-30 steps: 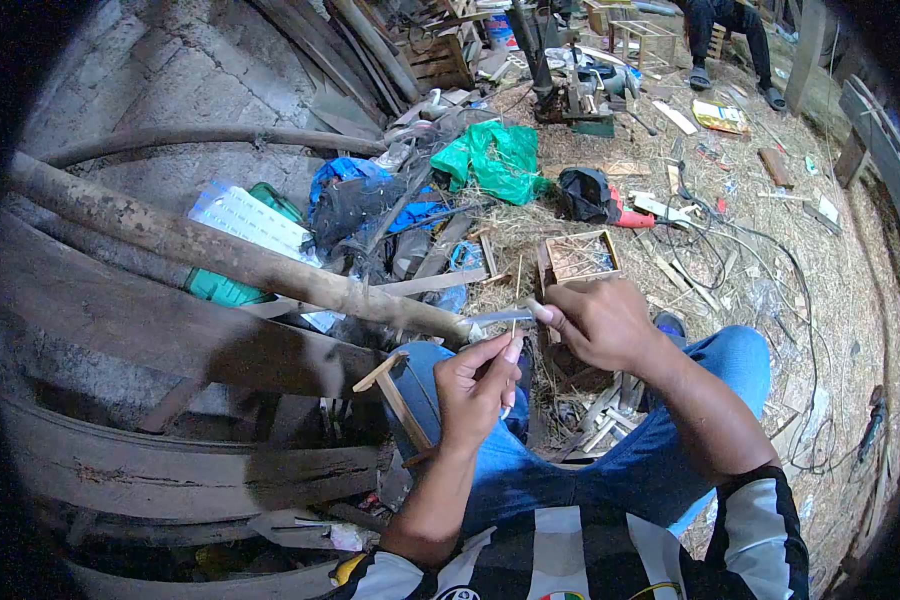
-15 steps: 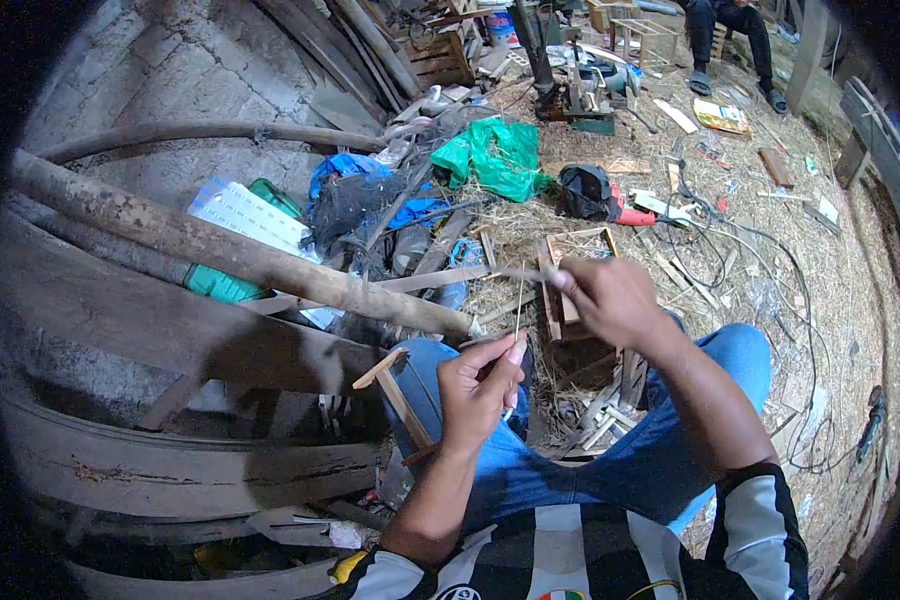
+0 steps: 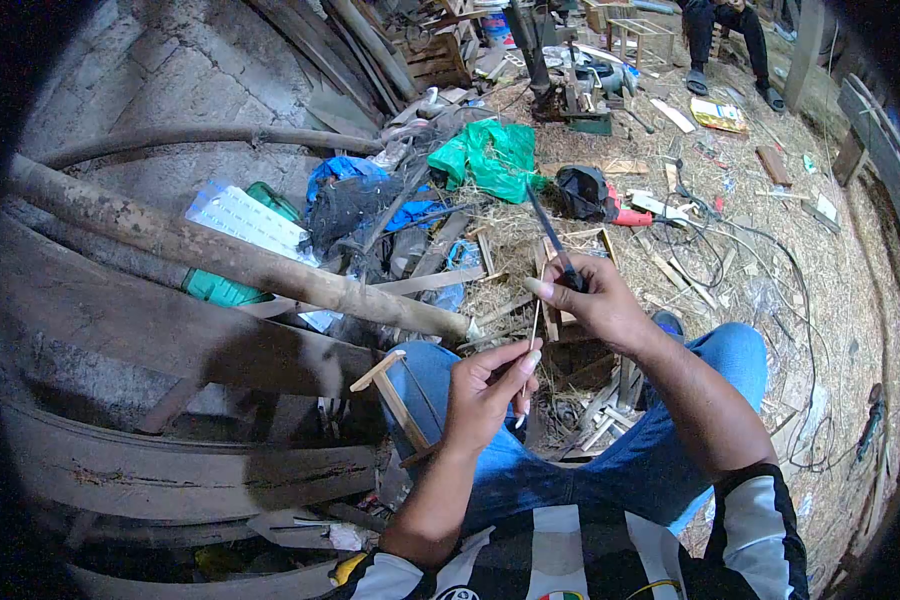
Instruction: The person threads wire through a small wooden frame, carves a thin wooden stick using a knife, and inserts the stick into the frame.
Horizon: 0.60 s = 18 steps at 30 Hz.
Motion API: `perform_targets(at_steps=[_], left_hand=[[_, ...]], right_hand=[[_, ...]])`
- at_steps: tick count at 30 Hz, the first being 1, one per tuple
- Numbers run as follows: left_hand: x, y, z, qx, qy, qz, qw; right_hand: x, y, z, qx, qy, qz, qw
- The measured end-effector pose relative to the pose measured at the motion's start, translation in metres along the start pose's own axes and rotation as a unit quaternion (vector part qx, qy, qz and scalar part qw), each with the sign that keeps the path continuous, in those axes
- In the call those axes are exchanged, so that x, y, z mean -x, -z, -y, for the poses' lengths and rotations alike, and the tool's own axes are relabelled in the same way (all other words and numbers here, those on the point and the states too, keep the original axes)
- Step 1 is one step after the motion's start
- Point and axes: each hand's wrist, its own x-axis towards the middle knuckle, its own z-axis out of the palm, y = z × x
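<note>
From where I watch, I take the green plastic bag on the littered ground as my landmark. Nearer to me than the bag, my left hand is closed in a pinch on a thin stick, which stands up from the fingertips at a slight tilt. My right hand is clamped on the dark handle of a knife, also on my side of the bag, and its blade angles up toward the bag in my view. The hands are apart from each other, close together, with the stick spanning between them; the right thumb is at its upper end, though I cannot tell whether it presses on it.

Partly behind the right hand, nearer than the bag and right of it, I see an open wooden box. Just right of the bag lie a black cloth-like bundle and a red tool. Nearer and left of the bag, a small wooden frame rests against the left leg.
</note>
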Motion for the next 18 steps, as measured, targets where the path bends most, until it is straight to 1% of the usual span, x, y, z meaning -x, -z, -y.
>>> perform_targets(at_steps=[4, 6, 7, 9, 10, 11, 13, 14, 16, 18], left_hand=[[0.0, -0.002, 0.002, -0.01, -0.015, -0.012, 1.0], [0.0, 0.0, 0.002, -0.01, -0.03, -0.021, 0.999], [0.0, 0.001, 0.002, -0.01, -0.03, -0.021, 0.999], [-0.003, 0.002, 0.0, 0.005, -0.049, -0.036, 0.998], [-0.003, 0.002, -0.001, 0.004, -0.049, -0.05, 0.998], [-0.004, 0.002, -0.001, 0.003, -0.05, -0.05, 0.997], [-0.004, 0.003, -0.001, 0.027, -0.064, -0.059, 0.996], [-0.004, 0.003, -0.001, 0.027, -0.065, -0.059, 0.996], [-0.004, 0.003, -0.002, 0.015, -0.073, -0.08, 0.994], [-0.004, 0.006, -0.002, 0.014, -0.072, -0.072, 0.995]], right_hand=[[-0.001, -0.002, -0.003, -0.019, 0.031, -0.023, 0.999], [0.003, -0.002, 0.005, 0.06, 0.064, -0.045, 0.995], [0.006, -0.002, 0.009, 0.059, 0.065, -0.044, 0.995], [0.012, -0.001, 0.016, 0.189, 0.129, -0.086, 0.97], [0.015, -0.002, 0.014, 0.233, 0.153, -0.09, 0.956], [0.018, -0.003, 0.016, 0.233, 0.154, -0.09, 0.956], [0.023, -0.005, 0.021, 0.318, 0.123, -0.032, 0.94], [0.023, -0.006, 0.017, 0.371, 0.171, -0.039, 0.912], [0.027, -0.01, 0.015, 0.383, 0.183, -0.027, 0.905], [0.031, -0.013, 0.016, 0.416, 0.207, -0.011, 0.885]])
